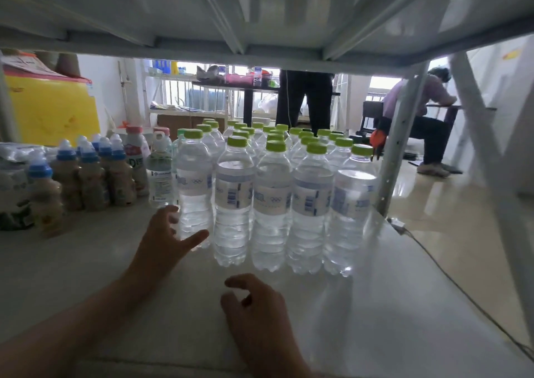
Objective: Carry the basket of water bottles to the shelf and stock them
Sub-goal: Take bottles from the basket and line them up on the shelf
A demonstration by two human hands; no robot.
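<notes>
Several clear water bottles with green caps [271, 195] stand in rows on the white shelf board [390, 305]. The leftmost front bottle [194, 187] has my left hand [164, 239] at its base, thumb and fingers spread around its lower part, touching it loosely. My right hand [257, 311] hovers low over the shelf in front of the front row, fingers curled and apart, holding nothing. No basket is in view.
Brown drink bottles with blue caps [86, 175] and a white-capped bottle [159, 169] stand to the left. A shelf board [260, 11] hangs close overhead, a metal upright [401, 146] at right. Behind the shelf a person stands [303, 100] and another sits [424, 123].
</notes>
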